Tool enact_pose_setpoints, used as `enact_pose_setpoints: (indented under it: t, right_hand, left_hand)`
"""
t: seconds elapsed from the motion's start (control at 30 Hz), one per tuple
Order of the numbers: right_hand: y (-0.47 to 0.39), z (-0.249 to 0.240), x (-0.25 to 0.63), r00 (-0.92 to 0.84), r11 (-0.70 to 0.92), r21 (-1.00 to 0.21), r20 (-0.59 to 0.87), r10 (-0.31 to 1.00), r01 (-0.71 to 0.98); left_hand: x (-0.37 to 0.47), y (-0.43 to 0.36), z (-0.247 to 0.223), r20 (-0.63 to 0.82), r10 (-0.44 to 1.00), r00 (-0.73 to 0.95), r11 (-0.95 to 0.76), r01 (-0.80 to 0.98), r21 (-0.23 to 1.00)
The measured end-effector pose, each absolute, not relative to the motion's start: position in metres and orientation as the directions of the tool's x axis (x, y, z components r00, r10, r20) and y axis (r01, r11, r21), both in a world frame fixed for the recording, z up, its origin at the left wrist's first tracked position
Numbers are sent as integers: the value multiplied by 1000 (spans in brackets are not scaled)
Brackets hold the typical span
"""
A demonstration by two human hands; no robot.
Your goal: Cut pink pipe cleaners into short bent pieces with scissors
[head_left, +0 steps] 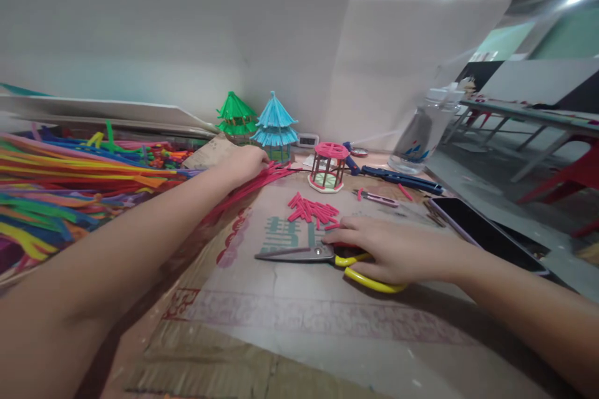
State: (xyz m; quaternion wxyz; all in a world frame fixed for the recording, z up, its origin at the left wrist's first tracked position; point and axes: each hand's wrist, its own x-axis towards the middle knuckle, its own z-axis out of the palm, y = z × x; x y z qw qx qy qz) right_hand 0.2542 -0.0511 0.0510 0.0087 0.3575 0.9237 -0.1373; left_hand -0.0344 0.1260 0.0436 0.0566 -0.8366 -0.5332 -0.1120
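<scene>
My left hand [250, 162] reaches to the back of the board. Its fingers are closed at a bundle of pink pipe cleaners [241, 192], and the fingertips are partly hidden. At the right, my right hand [377, 248] is on the yellow handles of a pair of scissors [299, 254], with the thumb at the lower loop. The scissors lie flat, blades together and pointing left. Just beyond those fingers is a pile of short pink cut pieces [311, 209]. Behind it stands a small pink-topped pavilion frame [327, 168] with brown posts.
Many coloured pipe cleaners [88, 168] spread over the left side. A green pavilion [235, 115] and a blue pavilion [275, 121] stand against the white panel. Rightward are a small cutter [379, 199], a dark blue tool [402, 179], a phone [482, 230] and a water bottle [421, 134].
</scene>
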Motion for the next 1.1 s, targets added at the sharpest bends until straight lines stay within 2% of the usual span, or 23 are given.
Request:
enact_pose_setpoints:
  t: [0.17, 0.37, 0.57, 0.63, 0.7, 0.83, 0.87, 1.0, 1.1]
  right_hand:
    - [-51, 50, 255, -747, 710, -245, -113, 655, 660]
    - [-47, 45, 256, -744, 705, -249, -130, 656, 665]
    - [-49, 49, 255, -736, 698, -238, -161, 658, 676]
    - [-49, 51, 256, -741, 706, -229, -156, 653, 670]
    - [-49, 52, 258, -748, 714, -226, -146, 648, 663]
    - [-49, 56, 261, -766, 727, -253, -120, 632, 639]
    - [-48, 57, 261, -769, 728, -264, -109, 630, 633]
    - [-45, 52, 256, -724, 694, -276, -11, 690, 665]
    - [-41, 38, 249, -604, 628, -295, 179, 776, 720]
  left_hand:
    - [-26, 134, 29, 220, 876, 429, -441, 897, 6]
    - [-25, 130, 19, 273, 864, 423, -437, 900, -12]
    - [-29, 121, 32, 358, 840, 407, -437, 900, 3]
    - [-27, 111, 41, 395, 820, 414, -466, 884, 41]
    - [-22, 97, 47, 442, 792, 420, -537, 824, 180]
    - [-8, 62, 42, 427, 802, 419, -595, 632, 497]
    - [-6, 54, 36, 420, 820, 389, -572, 589, 571]
    - [-1, 34, 9, 247, 903, 350, -368, 337, 867]
    - [1, 31, -6, 216, 894, 392, -308, 187, 933]
